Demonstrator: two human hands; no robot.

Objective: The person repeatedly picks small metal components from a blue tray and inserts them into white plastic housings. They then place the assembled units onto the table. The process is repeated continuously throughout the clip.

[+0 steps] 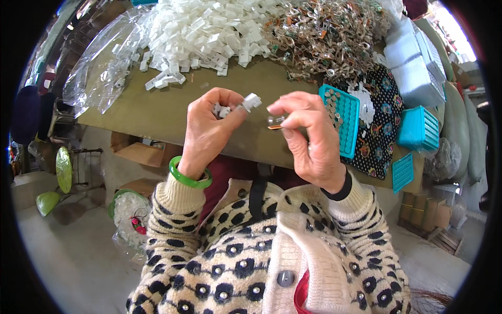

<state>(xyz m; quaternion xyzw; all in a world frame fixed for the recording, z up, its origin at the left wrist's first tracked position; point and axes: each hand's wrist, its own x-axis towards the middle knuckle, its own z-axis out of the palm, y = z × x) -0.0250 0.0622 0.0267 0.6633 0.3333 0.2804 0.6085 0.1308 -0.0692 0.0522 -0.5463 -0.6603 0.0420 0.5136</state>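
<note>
My left hand (206, 128), with a green bangle at the wrist, is closed around several small white plastic casings. One white casing (252, 101) sticks out between thumb and forefinger. Just to its right, my right hand (316, 138) pinches a small electronic part (275, 122) that looks shiny, with an orange strip along its lower edge. A short gap separates this part from the casing. Both hands are raised over the near edge of the olive-green table (251, 83). Beside my right hand lies a teal tray (349, 137) with several round silvery discs (332, 99) in it.
Behind the hands rise a heap of white casings (204, 31) and, to its right, a tangle of small electronic parts (324, 31). A clear plastic bag (99, 68) lies left. Stacked white trays (413, 63) and teal trays (418, 128) stand right. An open cardboard box (138, 152) sits below.
</note>
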